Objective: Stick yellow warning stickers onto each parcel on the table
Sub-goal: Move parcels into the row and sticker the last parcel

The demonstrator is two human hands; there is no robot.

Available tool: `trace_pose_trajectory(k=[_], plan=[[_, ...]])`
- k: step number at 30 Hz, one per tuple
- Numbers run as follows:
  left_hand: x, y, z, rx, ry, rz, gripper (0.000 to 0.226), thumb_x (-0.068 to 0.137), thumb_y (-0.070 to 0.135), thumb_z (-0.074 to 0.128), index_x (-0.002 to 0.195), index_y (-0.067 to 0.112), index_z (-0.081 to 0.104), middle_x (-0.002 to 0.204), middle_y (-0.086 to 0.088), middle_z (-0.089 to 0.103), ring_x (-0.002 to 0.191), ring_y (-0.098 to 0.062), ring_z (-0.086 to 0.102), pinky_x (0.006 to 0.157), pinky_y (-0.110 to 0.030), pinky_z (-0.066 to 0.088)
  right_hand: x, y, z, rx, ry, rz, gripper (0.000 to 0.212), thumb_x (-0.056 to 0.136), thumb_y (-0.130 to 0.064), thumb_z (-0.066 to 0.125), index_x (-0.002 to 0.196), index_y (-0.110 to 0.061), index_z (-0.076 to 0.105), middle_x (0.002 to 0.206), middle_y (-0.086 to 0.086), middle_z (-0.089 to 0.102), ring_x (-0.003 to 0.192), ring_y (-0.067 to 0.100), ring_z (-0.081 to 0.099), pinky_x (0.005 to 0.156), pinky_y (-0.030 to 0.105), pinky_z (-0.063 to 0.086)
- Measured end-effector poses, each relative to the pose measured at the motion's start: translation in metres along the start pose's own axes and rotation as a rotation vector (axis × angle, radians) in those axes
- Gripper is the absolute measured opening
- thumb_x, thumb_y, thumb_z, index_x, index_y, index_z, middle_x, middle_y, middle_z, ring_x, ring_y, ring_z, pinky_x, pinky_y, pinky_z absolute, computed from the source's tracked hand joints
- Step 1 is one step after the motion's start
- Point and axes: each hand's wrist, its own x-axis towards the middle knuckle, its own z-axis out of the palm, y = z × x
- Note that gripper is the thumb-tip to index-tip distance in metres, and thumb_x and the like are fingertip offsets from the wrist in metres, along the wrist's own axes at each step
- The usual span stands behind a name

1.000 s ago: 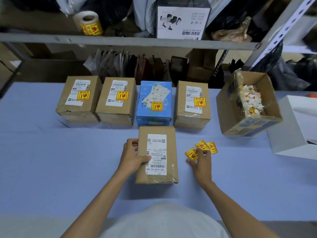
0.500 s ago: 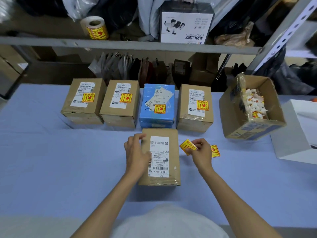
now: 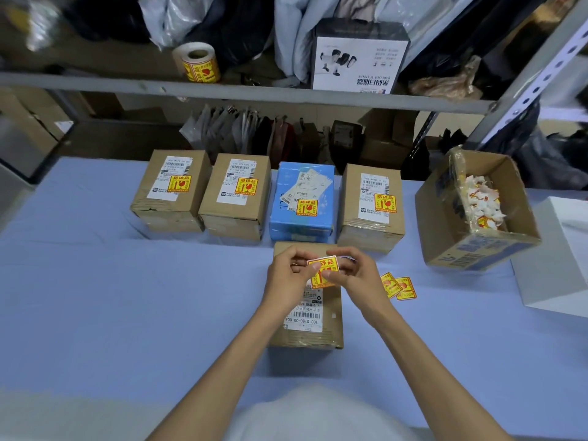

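While left hand (image 3: 287,279) and right hand (image 3: 357,279) pinch a yellow sticker (image 3: 323,269) over the near parcel (image 3: 332,318), spare stickers (image 3: 399,286) lie alongside.

The near parcel's label (image 3: 304,316) reads "100 S150-00 008"; the yellow sticker (image 3: 324,266) above it seemingly "易碎品".

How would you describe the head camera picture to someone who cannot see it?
The left hand and right hand pinch a yellow warning sticker over an unstickered brown parcel on a blue table. Four stickered parcels stand behind; two loose stickers lie to its right.
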Motion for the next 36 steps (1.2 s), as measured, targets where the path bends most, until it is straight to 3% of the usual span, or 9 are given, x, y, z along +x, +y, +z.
trace_pose_trajectory(k=[2, 5, 10, 14, 19, 36], plan=[[-0.001, -0.001, -0.003, -0.016, -0.001, -0.002, 0.012, 0.085, 0.012, 0.069, 0.086, 0.023, 0.064, 0.092, -0.001, 0.067, 0.089, -0.016, 0.063, 0.073, -0.025, 0.055, 0.000, 0.001, 0.003, -0.013, -0.006, -0.004, 0.012, 0.081, 0.001, 0.071, 0.088, -0.005, 0.064, 0.077, 0.007, 0.069, 0.069, 0.012, 0.067, 0.061, 0.020, 0.054], [-0.001, -0.002, -0.006, -0.017, -0.001, -0.005, 0.012, 0.084, 0.012, 0.070, 0.084, 0.023, 0.064, 0.090, -0.001, 0.067, 0.089, -0.019, 0.065, 0.078, -0.032, 0.056, -0.001, 0.001, 0.004, -0.014, 0.003, -0.019, 0.010, 0.082, 0.002, 0.068, 0.080, -0.006, 0.063, 0.074, 0.006, 0.067, 0.067, 0.011, 0.067, 0.056, 0.020, 0.051], [0.000, -0.002, -0.010, -0.005, -0.033, -0.029, 0.008, 0.086, 0.014, 0.068, 0.085, 0.020, 0.064, 0.086, -0.003, 0.066, 0.081, -0.016, 0.066, 0.075, -0.030, 0.056, -0.003, 0.001, 0.006, -0.009, 0.032, -0.043, 0.007, 0.087, 0.001, 0.062, 0.085, -0.006, 0.064, 0.075, 0.007, 0.067, 0.059, 0.005, 0.063, 0.048, 0.015, 0.044], [0.002, -0.001, -0.015, 0.000, -0.117, -0.101, 0.004, 0.087, 0.016, 0.068, 0.086, 0.015, 0.065, 0.078, -0.004, 0.067, 0.069, -0.012, 0.064, 0.065, -0.020, 0.054, -0.003, 0.000, 0.008, -0.011, 0.053, -0.082, 0.005, 0.088, -0.002, 0.063, 0.088, -0.002, 0.067, 0.078, 0.009, 0.068, 0.062, 0.005, 0.062, 0.050, 0.011, 0.043], [0.001, -0.001, -0.019, -0.031, -0.142, -0.106, 0.008, 0.087, 0.013, 0.068, 0.080, 0.015, 0.063, 0.068, -0.003, 0.065, 0.063, -0.011, 0.062, 0.061, -0.018, 0.052, -0.004, 0.000, 0.007, -0.096, -0.019, -0.076, 0.006, 0.086, -0.009, 0.069, 0.089, -0.004, 0.068, 0.075, 0.006, 0.069, 0.060, 0.005, 0.062, 0.049, 0.015, 0.044], [-0.001, 0.000, -0.031, 0.158, -0.171, -0.083, 0.007, 0.086, 0.016, 0.066, 0.082, 0.015, 0.071, 0.074, 0.000, 0.073, 0.065, -0.010, 0.064, 0.068, -0.024, 0.054, -0.001, -0.002, 0.006, -0.095, -0.020, -0.052, 0.008, 0.085, -0.004, 0.068, 0.091, 0.001, 0.069, 0.076, 0.005, 0.069, 0.058, 0.000, 0.063, 0.049, 0.011, 0.044]])
